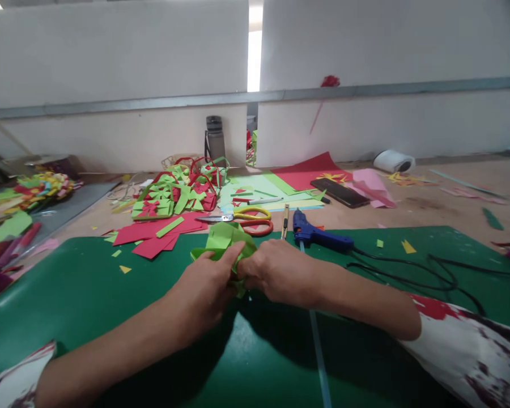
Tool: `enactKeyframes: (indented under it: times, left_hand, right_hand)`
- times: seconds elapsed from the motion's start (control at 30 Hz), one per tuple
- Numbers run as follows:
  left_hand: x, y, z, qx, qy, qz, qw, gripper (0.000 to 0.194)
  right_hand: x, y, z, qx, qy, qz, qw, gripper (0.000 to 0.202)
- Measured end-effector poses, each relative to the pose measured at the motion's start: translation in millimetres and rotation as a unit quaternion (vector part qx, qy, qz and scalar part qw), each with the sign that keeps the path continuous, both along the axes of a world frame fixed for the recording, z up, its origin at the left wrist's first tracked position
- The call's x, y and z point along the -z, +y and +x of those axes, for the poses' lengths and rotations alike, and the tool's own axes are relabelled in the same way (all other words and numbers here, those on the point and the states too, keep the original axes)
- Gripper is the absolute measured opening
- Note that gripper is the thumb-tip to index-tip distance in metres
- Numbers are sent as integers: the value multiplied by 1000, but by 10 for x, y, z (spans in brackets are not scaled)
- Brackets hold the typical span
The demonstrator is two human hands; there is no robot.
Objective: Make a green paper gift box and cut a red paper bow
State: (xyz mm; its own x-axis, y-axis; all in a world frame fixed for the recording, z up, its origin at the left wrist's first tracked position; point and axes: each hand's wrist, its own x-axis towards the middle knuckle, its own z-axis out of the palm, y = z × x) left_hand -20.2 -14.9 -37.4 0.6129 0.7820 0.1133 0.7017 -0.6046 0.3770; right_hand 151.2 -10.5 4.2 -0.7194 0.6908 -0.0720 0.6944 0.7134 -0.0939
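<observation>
A folded light-green paper piece is held above the green mat, between both hands. My left hand is closed on its left side, thumb on top. My right hand is closed with bent fingers against the paper's right side; its fingertips are partly hidden. Scissors with yellow and red handles lie just behind the paper. To their right are a box cutter and a blue glue gun. Red paper strips lie to the left.
Green and red paper baskets stand at the back, near a grey bottle. A phone and red paper sheets lie back right. The glue gun's black cord loops across the right. A pale-blue strip crosses the mat's front.
</observation>
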Motion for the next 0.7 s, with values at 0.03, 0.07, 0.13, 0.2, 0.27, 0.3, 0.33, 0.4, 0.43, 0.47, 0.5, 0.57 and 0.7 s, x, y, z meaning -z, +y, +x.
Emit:
enactKeyframes:
  times: [0.03,0.07,0.13,0.2,0.27,0.3,0.33,0.4,0.43,0.47,0.5,0.57,0.7]
  left_hand:
    - [2,-4,-5,-9,16,29,999,59]
    - [-2,-10,-13,-22,33,60,997,58]
    - [-21,-25,-34,-45,54,108,992,47]
    - [-41,-35,-58,-47,54,118,990,30]
    - [-40,-32,-80,-24,35,102,994,17]
    - [-30,-24,-89,-8,23,91,996,14]
    - [-13,-14,-95,6,10,80,997,13]
    - [30,8,-105,32,-24,64,997,16]
    - [50,17,-108,44,-42,57,997,17]
    - [67,23,-109,55,-58,50,996,17]
    - [78,26,-110,64,-73,42,994,18]
    - [83,23,-106,78,-93,24,992,17]
    - [55,23,-93,90,-113,-13,989,16]
  right_hand:
    - [-13,-4,-10,0,-6,-1,1000,12]
    - [-22,-10,-18,1,-10,-3,1000,13]
    - [-30,-24,-27,7,-22,-10,1000,15]
    - [-26,-36,-30,16,-31,-15,999,15]
    - [-11,-42,-30,27,-27,-14,999,15]
    - [0,-43,-29,31,-19,-12,999,15]
    - [13,-44,-28,32,-9,-10,999,15]
    - [37,-43,-24,33,10,-16,999,15]
    - [46,-44,-21,33,20,-23,999,14]
    - [52,-44,-19,33,32,-33,998,13]
    - [56,-45,-16,34,43,-45,997,13]
    - [59,-46,-8,34,65,-68,995,13]
    - [68,-31,20,32,100,-94,990,17]
